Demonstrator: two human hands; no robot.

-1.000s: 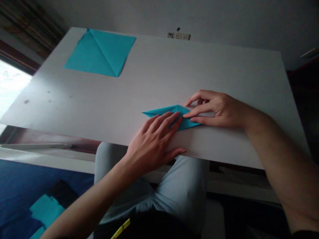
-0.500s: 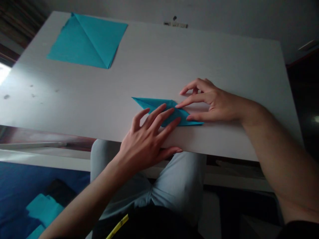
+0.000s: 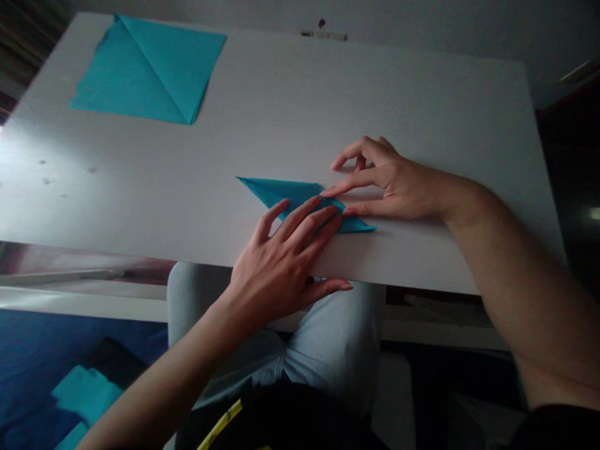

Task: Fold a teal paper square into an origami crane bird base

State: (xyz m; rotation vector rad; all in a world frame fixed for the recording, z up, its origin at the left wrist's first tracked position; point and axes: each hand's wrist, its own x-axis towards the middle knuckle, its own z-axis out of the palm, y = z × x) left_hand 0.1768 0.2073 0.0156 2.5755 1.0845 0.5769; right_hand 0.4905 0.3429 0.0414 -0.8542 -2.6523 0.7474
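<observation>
A folded piece of blue paper (image 3: 276, 189), long and pointed at both ends, lies flat near the table's front edge. Across its middle rests my left hand (image 3: 290, 250), open, its fingers stretched out and pressing on the paper, its thumb out over the edge. At the paper's right part, my right hand (image 3: 384, 184) touches the upper edge with the index fingertip and thumb tip, which are apart. The other right fingers are curled loosely above the table. Part of the paper is hidden under the left fingers.
Creased blue sheets (image 3: 154, 75) lie at the far left of the white table (image 3: 422, 112). A wall with a socket strip (image 3: 323, 35) is behind it. More blue paper (image 3: 87, 394) lies on dark blue cloth at lower left. My knees are under the front edge.
My left fingers have slid slightly right along the paper and drawn closer together. My right thumb has come nearer to them. The whole view has shifted slightly.
</observation>
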